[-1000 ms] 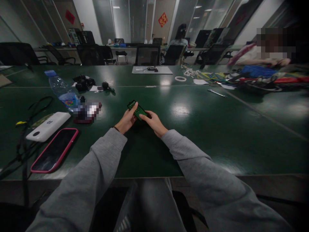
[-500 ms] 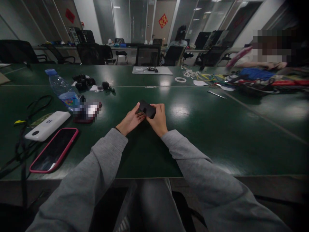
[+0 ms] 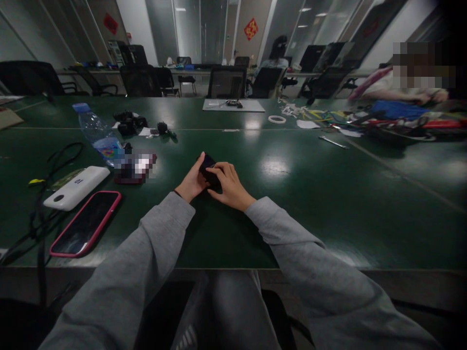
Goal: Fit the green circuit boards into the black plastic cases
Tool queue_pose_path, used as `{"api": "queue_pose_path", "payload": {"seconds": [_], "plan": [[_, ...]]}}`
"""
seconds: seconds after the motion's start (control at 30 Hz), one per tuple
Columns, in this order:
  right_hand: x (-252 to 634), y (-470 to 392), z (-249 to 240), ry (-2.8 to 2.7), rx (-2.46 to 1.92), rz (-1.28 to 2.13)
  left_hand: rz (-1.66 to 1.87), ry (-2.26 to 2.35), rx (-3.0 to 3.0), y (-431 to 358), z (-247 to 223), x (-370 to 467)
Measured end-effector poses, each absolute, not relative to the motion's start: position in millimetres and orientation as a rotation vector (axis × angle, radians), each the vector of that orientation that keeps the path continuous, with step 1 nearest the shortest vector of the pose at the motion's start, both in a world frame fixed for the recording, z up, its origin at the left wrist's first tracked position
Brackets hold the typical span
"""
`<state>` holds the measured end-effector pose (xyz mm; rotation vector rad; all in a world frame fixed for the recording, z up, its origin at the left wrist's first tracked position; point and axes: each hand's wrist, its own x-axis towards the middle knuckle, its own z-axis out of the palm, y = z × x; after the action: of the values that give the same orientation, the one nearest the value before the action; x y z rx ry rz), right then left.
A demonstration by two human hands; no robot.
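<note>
A small dark rectangular object (image 3: 207, 162) is held above the table, tilted; its exact kind cannot be made out. My left hand (image 3: 193, 180) is wrapped around its left side, thumb along the upper edge. My right hand (image 3: 229, 187) is bent over its near right part, with fingertips and thumb closed against it and covering some of it. Both forearms are in grey sleeves. Beneath the hands is the dark green tabletop (image 3: 226, 238).
To the left lie a phone in a pink case (image 3: 85, 223), a white power bank (image 3: 77, 188), black cables (image 3: 42, 233) and a tilted plastic bottle (image 3: 97, 131). A wrench (image 3: 333, 142) and a white ring (image 3: 277, 119) lie to the right. A person (image 3: 404, 92) sits beyond tangled cables.
The dark object has turned and shifted slightly left, showing a glossier face. My right hand has moved from its right end to over its face. The view has shifted slightly.
</note>
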<state>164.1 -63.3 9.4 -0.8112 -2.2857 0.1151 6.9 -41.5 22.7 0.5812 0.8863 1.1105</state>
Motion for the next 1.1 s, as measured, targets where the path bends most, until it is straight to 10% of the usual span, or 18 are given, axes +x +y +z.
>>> {"api": "queue_pose_path", "payload": {"seconds": [0.5,1.1], "plan": [[159.6,-42.5,-7.9,-1.359,-0.947,1.264,1.162,0.892,0.824,-44.3,27.3,11.2],[165.7,-49.1,10.9,-1.207,-0.901,1.58,1.102,0.877,0.912,-47.8,29.1,10.5]]}}
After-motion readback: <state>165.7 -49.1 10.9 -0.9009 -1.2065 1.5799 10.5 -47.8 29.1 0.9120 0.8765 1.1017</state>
